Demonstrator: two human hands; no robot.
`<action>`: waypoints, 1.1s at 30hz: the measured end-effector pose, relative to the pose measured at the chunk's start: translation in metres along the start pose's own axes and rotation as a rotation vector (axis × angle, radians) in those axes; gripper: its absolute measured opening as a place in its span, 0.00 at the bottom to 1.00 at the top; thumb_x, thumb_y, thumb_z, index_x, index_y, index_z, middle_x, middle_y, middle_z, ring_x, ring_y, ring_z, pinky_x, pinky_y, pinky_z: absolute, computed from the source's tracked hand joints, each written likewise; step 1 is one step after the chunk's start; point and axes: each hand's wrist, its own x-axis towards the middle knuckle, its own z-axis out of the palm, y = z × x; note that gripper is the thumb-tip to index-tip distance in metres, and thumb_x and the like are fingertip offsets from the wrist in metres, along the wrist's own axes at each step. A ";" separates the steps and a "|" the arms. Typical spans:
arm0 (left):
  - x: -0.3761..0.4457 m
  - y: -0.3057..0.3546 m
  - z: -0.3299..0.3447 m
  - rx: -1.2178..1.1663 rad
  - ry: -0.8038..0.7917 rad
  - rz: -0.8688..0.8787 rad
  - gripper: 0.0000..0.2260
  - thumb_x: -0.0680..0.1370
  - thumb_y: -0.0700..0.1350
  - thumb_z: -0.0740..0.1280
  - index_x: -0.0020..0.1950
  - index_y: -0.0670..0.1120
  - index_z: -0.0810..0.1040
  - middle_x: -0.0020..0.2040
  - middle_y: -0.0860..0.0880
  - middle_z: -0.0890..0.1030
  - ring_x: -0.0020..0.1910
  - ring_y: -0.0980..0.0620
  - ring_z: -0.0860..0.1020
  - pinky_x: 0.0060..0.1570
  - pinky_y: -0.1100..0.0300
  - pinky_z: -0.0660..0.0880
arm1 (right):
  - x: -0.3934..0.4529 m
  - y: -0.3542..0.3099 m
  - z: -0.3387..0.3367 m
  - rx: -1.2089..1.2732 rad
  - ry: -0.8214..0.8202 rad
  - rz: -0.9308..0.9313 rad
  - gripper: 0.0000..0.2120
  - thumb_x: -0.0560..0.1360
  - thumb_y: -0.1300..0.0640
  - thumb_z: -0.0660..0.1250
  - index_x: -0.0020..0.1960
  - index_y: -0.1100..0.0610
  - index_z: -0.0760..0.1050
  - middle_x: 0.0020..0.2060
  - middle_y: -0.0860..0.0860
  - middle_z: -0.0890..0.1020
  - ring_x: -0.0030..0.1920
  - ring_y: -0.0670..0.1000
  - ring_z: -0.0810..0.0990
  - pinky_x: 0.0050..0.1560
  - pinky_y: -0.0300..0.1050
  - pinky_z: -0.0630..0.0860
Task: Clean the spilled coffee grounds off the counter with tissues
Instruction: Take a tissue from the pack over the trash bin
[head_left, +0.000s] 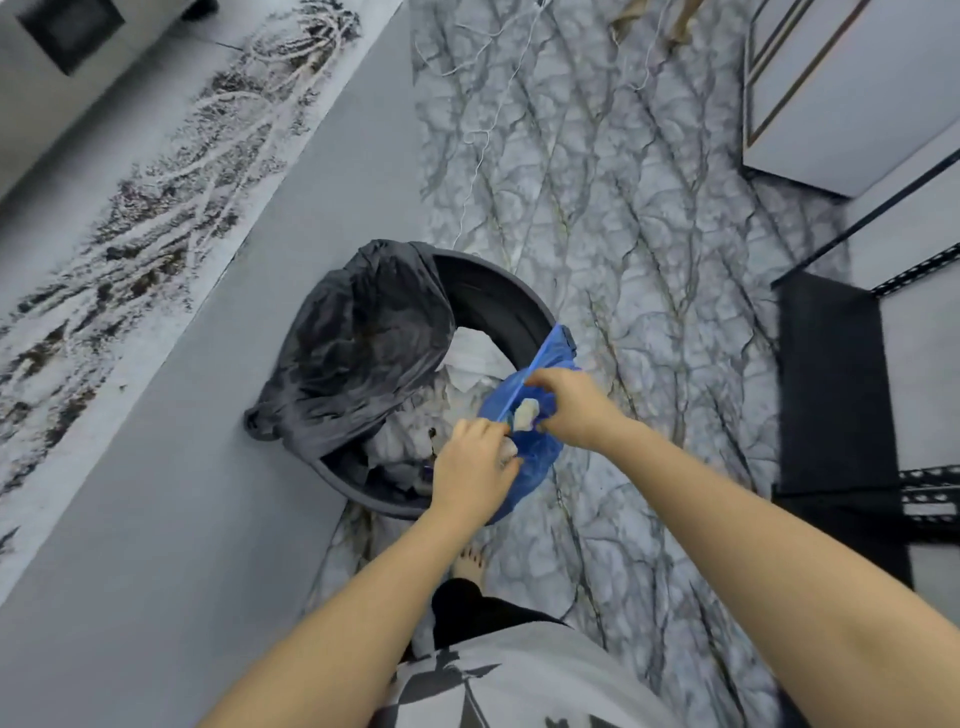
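Both my hands are over a round dark trash bin (519, 317) on the floor. My right hand (569, 410) grips a blue plastic glove or bag (537, 467) at its upper edge, with a crumpled whitish tissue (524, 414) at its fingertips. My left hand (470, 467) pinches the same blue plastic and a bit of white tissue from the left. Inside the bin lie crumpled white tissues (470, 358). A black liner bag (358, 343) hangs over the bin's left rim. Dark coffee grounds (156, 208) are smeared along the white counter at the upper left.
The counter's grey front face (182, 441) runs diagonally at the left, close to the bin. The floor is grey marble (623, 208). A black metal shelf rack (831, 384) stands at the right, white cabinets (852, 88) at the upper right. My bare foot (470, 564) is below the bin.
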 end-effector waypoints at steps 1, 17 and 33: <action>0.000 -0.003 0.005 0.040 -0.002 0.018 0.16 0.74 0.52 0.70 0.60 0.49 0.77 0.56 0.51 0.78 0.57 0.48 0.73 0.46 0.55 0.75 | 0.000 0.002 0.000 -0.001 -0.020 0.002 0.24 0.68 0.64 0.73 0.63 0.54 0.73 0.55 0.54 0.80 0.53 0.54 0.79 0.51 0.51 0.79; -0.114 -0.093 -0.180 -0.343 0.610 -0.213 0.14 0.75 0.51 0.72 0.60 0.54 0.79 0.56 0.59 0.78 0.56 0.56 0.76 0.55 0.55 0.75 | -0.019 -0.232 0.026 0.388 -0.045 -0.583 0.08 0.77 0.58 0.67 0.55 0.54 0.78 0.49 0.46 0.82 0.50 0.40 0.80 0.52 0.34 0.77; -0.256 -0.312 -0.397 -0.186 0.888 -0.424 0.12 0.75 0.52 0.72 0.57 0.55 0.81 0.54 0.59 0.78 0.48 0.60 0.78 0.46 0.61 0.76 | -0.006 -0.555 0.161 0.381 -0.149 -0.987 0.09 0.76 0.59 0.67 0.56 0.55 0.78 0.51 0.49 0.81 0.50 0.45 0.79 0.53 0.42 0.78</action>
